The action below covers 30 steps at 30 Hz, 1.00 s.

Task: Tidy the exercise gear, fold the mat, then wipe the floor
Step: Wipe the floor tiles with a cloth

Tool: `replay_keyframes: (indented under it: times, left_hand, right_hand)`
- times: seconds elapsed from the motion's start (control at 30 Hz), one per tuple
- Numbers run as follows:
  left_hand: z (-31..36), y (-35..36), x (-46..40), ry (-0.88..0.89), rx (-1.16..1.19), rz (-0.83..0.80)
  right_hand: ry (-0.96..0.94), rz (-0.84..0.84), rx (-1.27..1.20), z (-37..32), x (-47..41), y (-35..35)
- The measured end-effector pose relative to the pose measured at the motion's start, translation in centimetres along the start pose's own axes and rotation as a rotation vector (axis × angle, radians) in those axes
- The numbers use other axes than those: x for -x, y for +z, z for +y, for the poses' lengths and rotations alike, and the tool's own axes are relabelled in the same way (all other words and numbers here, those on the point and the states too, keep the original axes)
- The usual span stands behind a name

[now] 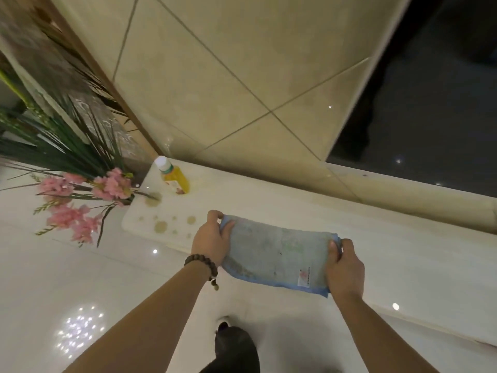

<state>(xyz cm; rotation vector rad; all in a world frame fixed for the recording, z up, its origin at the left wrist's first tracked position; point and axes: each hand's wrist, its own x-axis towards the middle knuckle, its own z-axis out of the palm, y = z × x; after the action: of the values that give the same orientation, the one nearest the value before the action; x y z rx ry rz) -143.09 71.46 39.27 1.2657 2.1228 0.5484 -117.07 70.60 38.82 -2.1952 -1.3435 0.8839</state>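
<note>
Blue cloth (277,254) stretched flat over the near edge of the white ledge (269,200), left hand (211,239) pinching one end, right hand (345,267) gripping the other. Left of cloth: yellowish spill drops (161,226), juice bottle (173,176), pink flowers (80,211). Right of cloth: bare ledge.

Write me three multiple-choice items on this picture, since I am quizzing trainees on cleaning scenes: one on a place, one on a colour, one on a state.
1. Where does the bottle stand?
A. On the white ledge, near the pink flowers
B. On the dark floor
C. In the left hand

2. What colour is the cloth?
A. Red
B. Light blue
C. Black

3. How is the cloth held?
A. Crumpled in one hand
B. Lying loose on the ledge
C. Stretched between the left hand and the right hand

Answers: 1 A, it stands on the ledge by the flowers; 2 B, the fabric is pale blue; 3 C, each hand pinches one end.
</note>
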Motion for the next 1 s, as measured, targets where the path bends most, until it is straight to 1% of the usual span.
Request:
replay_keyframes:
  times: [0.1, 0.2, 0.27, 0.33, 0.37, 0.43, 0.5, 0.57, 0.6, 0.67, 0.73, 0.8, 0.9, 1.0]
  left_hand:
    - [-4.1, 1.4, -6.6, 0.031, 0.046, -0.096]
    - [-7.1, 3.4, -13.3, 0.117, 0.002, -0.064]
    - [-9.0, 4.8, -17.4, 0.085, -0.077, -0.031]
    - [-10.8, 6.4, -20.0, 0.007, -0.217, 0.018]
    - [-11.5, 7.3, -20.6, 0.007, -0.316, 0.036]
    - [-12.6, 9.6, -20.5, 0.112, -0.479, 0.014]
    - [-13.2, 12.5, -19.5, 0.265, -0.534, -0.09]
    - [-13.7, 15.2, -18.9, 0.374, -0.591, -0.193]
    - [-14.2, 16.4, -19.1, 0.406, -0.619, -0.214]
    - [-15.0, 17.2, -19.9, 0.446, -0.68, -0.203]
    - [-16.0, 17.0, -20.8, 0.495, -0.717, -0.168]
    - [-16.9, 16.2, -21.2, 0.515, -0.686, -0.124]
    - [-17.9, 14.9, -21.4, 0.416, -0.668, -0.118]
    - [-17.6, 14.2, -21.3, 0.345, -0.691, -0.15]
  right_hand:
    - [0.009, -0.046, 0.005, -1.2, -4.3, 6.3]
    - [-0.009, -0.048, -0.016, -1.4, -9.2, 11.7]
    - [0.017, -0.06, 0.018, -0.6, -12.3, 15.0]
    - [0.039, -0.066, 0.126, 0.9, -14.3, 18.0]
    - [-0.003, -0.048, 0.222, 1.8, -14.8, 19.4]
    - [-0.211, -0.034, 0.395, 3.0, -14.7, 22.5]
    - [-0.433, -0.091, 0.493, 2.6, -13.8, 26.0]
    - [-0.613, -0.16, 0.561, 1.0, -13.1, 29.5]
    - [-0.668, -0.184, 0.595, 0.0, -13.0, 30.9]
    - [-0.721, -0.191, 0.64, -0.8, -13.3, 33.0]
    - [-0.706, -0.168, 0.692, 0.1, -13.9, 33.2]
    - [-0.629, -0.124, 0.71, 2.1, -14.4, 31.8]
    - [-0.521, -0.076, 0.75, 4.5, -14.7, 28.9]
    - [-0.448, -0.111, 0.765, 5.0, -14.5, 27.7]
